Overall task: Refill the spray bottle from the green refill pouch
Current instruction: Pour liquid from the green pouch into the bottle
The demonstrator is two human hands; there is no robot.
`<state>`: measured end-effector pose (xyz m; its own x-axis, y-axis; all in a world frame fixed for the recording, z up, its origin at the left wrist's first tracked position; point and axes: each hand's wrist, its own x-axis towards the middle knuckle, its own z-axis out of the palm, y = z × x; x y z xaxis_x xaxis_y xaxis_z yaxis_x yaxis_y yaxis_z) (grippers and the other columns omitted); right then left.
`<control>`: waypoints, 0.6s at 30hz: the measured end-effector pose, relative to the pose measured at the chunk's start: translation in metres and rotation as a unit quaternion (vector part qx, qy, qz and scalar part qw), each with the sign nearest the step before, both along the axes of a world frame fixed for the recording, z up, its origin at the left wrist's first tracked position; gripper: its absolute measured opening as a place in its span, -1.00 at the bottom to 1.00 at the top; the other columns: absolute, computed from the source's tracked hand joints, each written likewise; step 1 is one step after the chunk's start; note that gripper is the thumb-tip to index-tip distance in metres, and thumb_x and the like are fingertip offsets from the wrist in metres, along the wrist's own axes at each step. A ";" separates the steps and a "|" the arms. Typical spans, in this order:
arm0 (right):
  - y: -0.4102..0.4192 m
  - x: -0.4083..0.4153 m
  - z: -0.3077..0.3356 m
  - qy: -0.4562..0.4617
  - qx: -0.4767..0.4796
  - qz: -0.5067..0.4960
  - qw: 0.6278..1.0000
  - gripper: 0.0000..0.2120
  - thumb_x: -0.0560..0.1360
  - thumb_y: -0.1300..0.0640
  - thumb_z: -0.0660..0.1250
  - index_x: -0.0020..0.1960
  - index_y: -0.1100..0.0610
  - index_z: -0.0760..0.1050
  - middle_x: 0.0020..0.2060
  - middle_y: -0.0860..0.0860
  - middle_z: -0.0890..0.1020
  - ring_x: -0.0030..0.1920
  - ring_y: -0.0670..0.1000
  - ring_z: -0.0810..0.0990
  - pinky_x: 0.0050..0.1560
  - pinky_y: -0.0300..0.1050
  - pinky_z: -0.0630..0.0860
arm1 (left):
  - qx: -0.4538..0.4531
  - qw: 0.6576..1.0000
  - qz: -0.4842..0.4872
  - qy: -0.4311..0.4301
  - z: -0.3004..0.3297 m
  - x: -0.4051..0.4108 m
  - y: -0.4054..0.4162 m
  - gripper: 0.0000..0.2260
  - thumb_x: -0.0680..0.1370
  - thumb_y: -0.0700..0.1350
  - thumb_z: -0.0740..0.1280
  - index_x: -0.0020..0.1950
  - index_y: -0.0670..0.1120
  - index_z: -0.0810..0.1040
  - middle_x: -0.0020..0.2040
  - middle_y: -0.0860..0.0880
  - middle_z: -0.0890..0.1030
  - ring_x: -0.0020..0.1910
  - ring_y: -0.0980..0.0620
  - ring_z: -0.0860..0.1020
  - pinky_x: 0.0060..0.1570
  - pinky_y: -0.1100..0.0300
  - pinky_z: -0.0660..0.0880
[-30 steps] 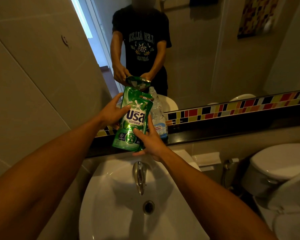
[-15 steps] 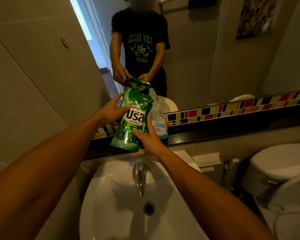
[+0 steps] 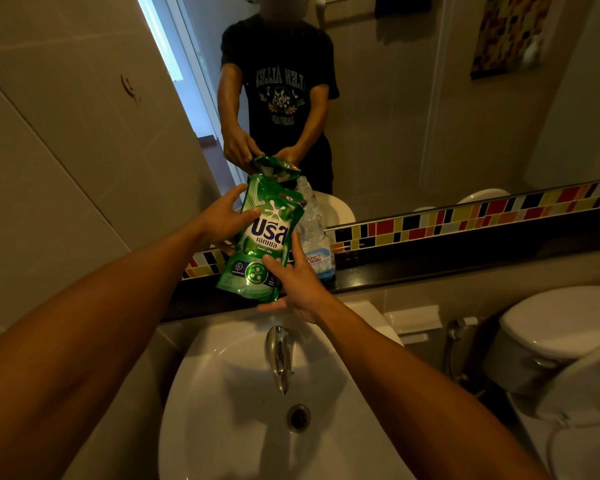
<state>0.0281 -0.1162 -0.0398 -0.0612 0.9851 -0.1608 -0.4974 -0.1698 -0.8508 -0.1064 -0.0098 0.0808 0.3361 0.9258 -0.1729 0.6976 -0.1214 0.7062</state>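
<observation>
We hold the green refill pouch (image 3: 261, 238) upright between both hands, above the back edge of the white sink (image 3: 222, 393) and in front of the mirror (image 3: 413, 98). Our left hand (image 3: 222, 221) grips the pouch's left edge near the top: the thumb lies across the printed front and the fingers (image 3: 234, 194) wrap round behind it, only one of them showing above the thumb. Our right hand (image 3: 297, 284) takes the pouch at its lower right corner; its thumb presses on the front just beside the round emblem, the forefinger runs up along the right edge, and the remaining fingers (image 3: 272, 306) curl under the bottom seam, loosely spread. So both sets of fingers are closed on the pouch, pinching it front to back.

Just beyond our right fingers, touching or nearly touching the pouch's right edge, stands a clear bottle (image 3: 314, 237) with a blue and white label, on the dark ledge (image 3: 430, 268) under the mirror. Its top is hidden behind the pouch, so we cannot tell whether a spray head is on it. Below our right fingers the chrome tap (image 3: 279, 355) points down into the sink toward the drain (image 3: 298, 417). A strip of coloured tiles (image 3: 465, 220) runs along the ledge to the right of our fingers, and well apart on that side sits the toilet (image 3: 561, 327).
</observation>
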 end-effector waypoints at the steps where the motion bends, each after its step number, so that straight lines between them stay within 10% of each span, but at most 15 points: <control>1: 0.000 0.000 0.000 0.002 -0.001 0.000 1.000 -0.18 0.61 0.13 0.43 0.54 -0.51 0.07 0.47 0.00 0.48 0.40 0.30 0.50 -0.02 0.58 0.58 | 0.002 1.000 -0.001 0.003 0.000 0.000 0.000 -0.37 0.62 0.14 0.30 0.60 0.24 0.05 0.18 -0.13 0.63 -0.04 -0.15 0.68 -0.19 -0.18 0.68; 18: 0.002 -0.003 0.002 0.012 -0.012 0.002 1.000 -0.16 0.60 0.14 0.44 0.58 -0.46 0.04 0.51 0.02 0.44 0.43 0.33 0.47 -0.07 0.57 0.59 | 0.003 1.000 0.006 0.011 0.006 0.005 0.001 -0.40 0.63 0.11 0.30 0.59 0.23 0.08 0.22 -0.17 0.62 -0.07 -0.14 0.67 -0.29 -0.06 0.65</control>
<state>0.0253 -0.1139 -0.0375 -0.0692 0.9808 -0.1824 -0.5165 -0.1916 -0.8346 -0.1013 -0.0092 0.0866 0.3212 0.9308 -0.1742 0.7150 -0.1177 0.6892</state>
